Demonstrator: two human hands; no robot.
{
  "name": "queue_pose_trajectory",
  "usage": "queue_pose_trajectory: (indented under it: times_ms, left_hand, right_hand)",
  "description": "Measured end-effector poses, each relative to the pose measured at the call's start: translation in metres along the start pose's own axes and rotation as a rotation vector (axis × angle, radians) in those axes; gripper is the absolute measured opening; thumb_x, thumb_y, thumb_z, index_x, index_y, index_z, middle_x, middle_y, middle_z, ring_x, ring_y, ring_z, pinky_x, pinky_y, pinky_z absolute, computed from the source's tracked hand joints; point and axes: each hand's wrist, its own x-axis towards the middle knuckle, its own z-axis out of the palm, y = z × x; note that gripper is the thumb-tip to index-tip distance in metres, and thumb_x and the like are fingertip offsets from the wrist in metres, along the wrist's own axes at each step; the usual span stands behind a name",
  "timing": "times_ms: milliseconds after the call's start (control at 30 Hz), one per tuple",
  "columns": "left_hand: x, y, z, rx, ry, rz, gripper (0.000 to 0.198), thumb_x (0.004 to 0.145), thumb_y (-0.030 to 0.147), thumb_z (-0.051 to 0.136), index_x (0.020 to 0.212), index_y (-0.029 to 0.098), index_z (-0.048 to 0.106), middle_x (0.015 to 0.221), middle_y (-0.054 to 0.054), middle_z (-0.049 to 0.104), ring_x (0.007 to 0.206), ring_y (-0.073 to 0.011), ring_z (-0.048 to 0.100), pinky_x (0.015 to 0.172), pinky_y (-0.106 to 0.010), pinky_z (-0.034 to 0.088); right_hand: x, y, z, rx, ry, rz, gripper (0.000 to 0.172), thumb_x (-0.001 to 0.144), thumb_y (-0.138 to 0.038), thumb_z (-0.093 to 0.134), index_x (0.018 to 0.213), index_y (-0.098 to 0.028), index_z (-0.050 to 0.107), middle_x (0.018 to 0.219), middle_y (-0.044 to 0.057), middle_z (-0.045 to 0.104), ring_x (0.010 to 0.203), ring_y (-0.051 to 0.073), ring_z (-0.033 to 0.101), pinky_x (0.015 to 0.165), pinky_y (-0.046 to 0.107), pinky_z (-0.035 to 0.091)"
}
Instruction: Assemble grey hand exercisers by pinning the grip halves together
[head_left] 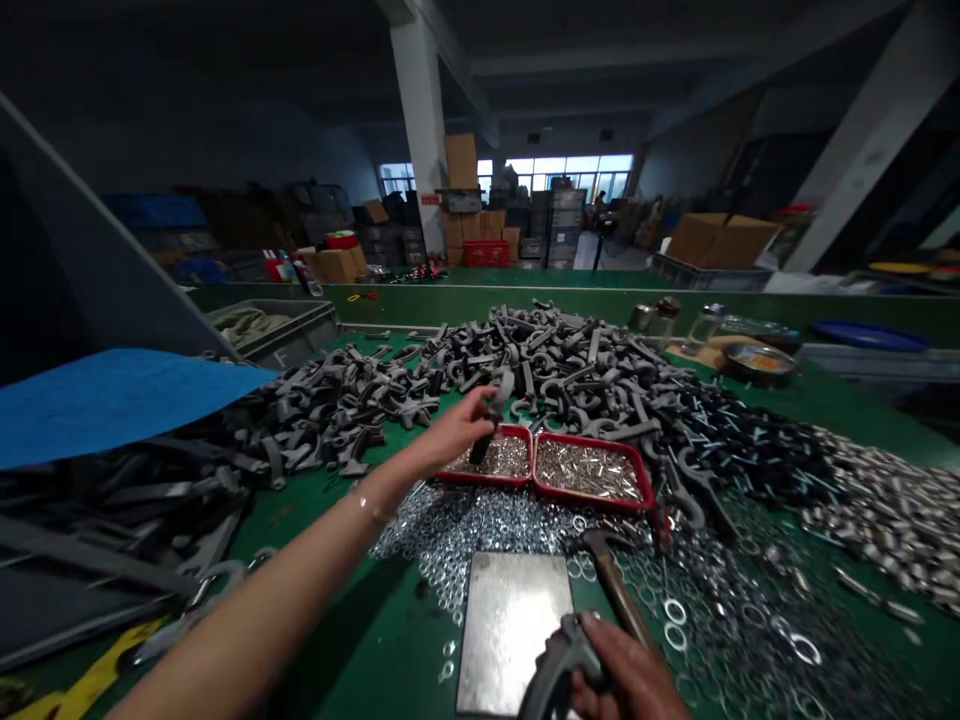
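My left hand (456, 432) is stretched out over the left red tray (517, 483), its fingers closed round a grey hook-shaped part (505, 388) with a dark lower end. Beyond it rises a big heap of similar grey castings (570, 370). Low in the picture, my right hand (630, 672) grips a grey curved jaw part (561, 660) over the near edge of a flat metal plate (510, 590). A hammer (616, 590) lies just beyond the right hand, its wooden handle pointing back toward it.
Small metal pins fill both red trays, including the right tray (592, 496). Loose washers (465, 535) spread around the plate. Black parts with bolts (750, 440) and metal sleeves (885, 500) are piled at right. A blue sheet (127, 395) juts in at left, near a grey crate (300, 335).
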Motion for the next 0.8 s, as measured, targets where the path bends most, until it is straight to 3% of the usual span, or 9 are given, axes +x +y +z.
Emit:
queue_pose_trajectory:
  times_ms: [33,100,200,267,333,433,633,800]
  left_hand:
    - [-0.036,0.0,0.014,-0.302,-0.004,-0.025,0.043,0.091,0.019,0.048,0.133,0.019,0.044,0.108,-0.009,0.064,0.088,-0.0186,0.066,0.077,-0.03,0.053]
    - [-0.106,-0.002,0.052,-0.668,-0.062,-0.161,0.033,0.093,0.036,0.054,0.12,0.02,0.05,0.095,-0.005,0.064,0.072,-0.0141,0.063,0.066,-0.027,0.052]
    - [-0.187,-0.005,0.109,-0.875,-0.1,-0.399,0.041,0.092,0.058,0.051,0.104,0.019,0.049,0.068,0.003,0.058,0.044,-0.0074,0.045,0.044,-0.02,0.038]
    - [-0.216,-0.005,0.133,-0.902,-0.123,-0.474,0.049,0.091,0.066,0.046,0.103,0.019,0.048,0.059,0.005,0.057,0.038,-0.0073,0.04,0.038,-0.018,0.031]
    - [-0.227,-0.003,0.142,-0.896,-0.119,-0.491,0.054,0.089,0.071,0.043,0.103,0.019,0.048,0.055,0.005,0.058,0.036,-0.0079,0.041,0.037,-0.017,0.029]
    - [-0.229,0.002,0.141,-0.864,-0.103,-0.484,0.057,0.089,0.073,0.041,0.102,0.018,0.048,0.052,0.005,0.057,0.033,-0.0073,0.039,0.035,-0.016,0.025]
    - [-0.228,0.018,0.143,-0.625,-0.09,-0.398,0.053,0.093,0.072,0.035,0.102,0.02,0.046,0.046,0.009,0.046,0.031,-0.0089,0.035,0.031,-0.018,0.023]
    - [-0.233,0.019,0.142,-0.405,-0.114,-0.284,0.052,0.098,0.064,0.026,0.121,0.022,0.045,0.051,0.006,0.049,0.039,-0.0149,0.048,0.04,-0.025,0.037]
  right_hand:
    - [-0.005,-0.002,0.005,-0.018,-0.049,0.021,0.046,0.079,-0.063,0.07,0.085,-0.017,0.067,0.078,0.006,0.071,0.062,0.015,0.064,0.061,0.025,0.052]
    - [-0.014,-0.007,0.015,-0.205,-0.048,-0.056,0.042,0.084,-0.06,0.065,0.08,-0.018,0.066,0.075,0.004,0.068,0.063,0.015,0.063,0.06,0.024,0.05]
    - [-0.028,-0.006,0.025,-0.663,0.105,-0.382,0.035,0.088,-0.056,0.059,0.087,-0.021,0.064,0.083,0.006,0.07,0.078,0.021,0.067,0.071,0.028,0.051]
    - [-0.034,0.0,0.029,-0.887,0.123,-0.542,0.031,0.093,-0.052,0.053,0.099,-0.023,0.062,0.095,0.008,0.073,0.088,0.025,0.068,0.081,0.031,0.051]
    - [-0.038,0.005,0.032,-1.016,0.064,-0.576,0.029,0.098,-0.048,0.045,0.108,-0.024,0.058,0.097,0.01,0.074,0.088,0.025,0.07,0.081,0.033,0.051]
    - [-0.043,0.007,0.036,-1.105,0.019,-0.559,0.027,0.101,-0.044,0.038,0.108,-0.024,0.054,0.091,0.008,0.074,0.081,0.024,0.071,0.073,0.031,0.052]
    - [-0.048,-0.003,0.045,-1.031,0.026,-0.615,0.024,0.101,-0.041,0.039,0.102,-0.024,0.056,0.088,0.006,0.073,0.082,0.022,0.071,0.071,0.028,0.05]
    - [-0.056,-0.009,0.047,-0.887,0.016,-0.593,0.024,0.099,-0.043,0.044,0.096,-0.026,0.061,0.086,0.004,0.073,0.079,0.021,0.068,0.07,0.026,0.049]
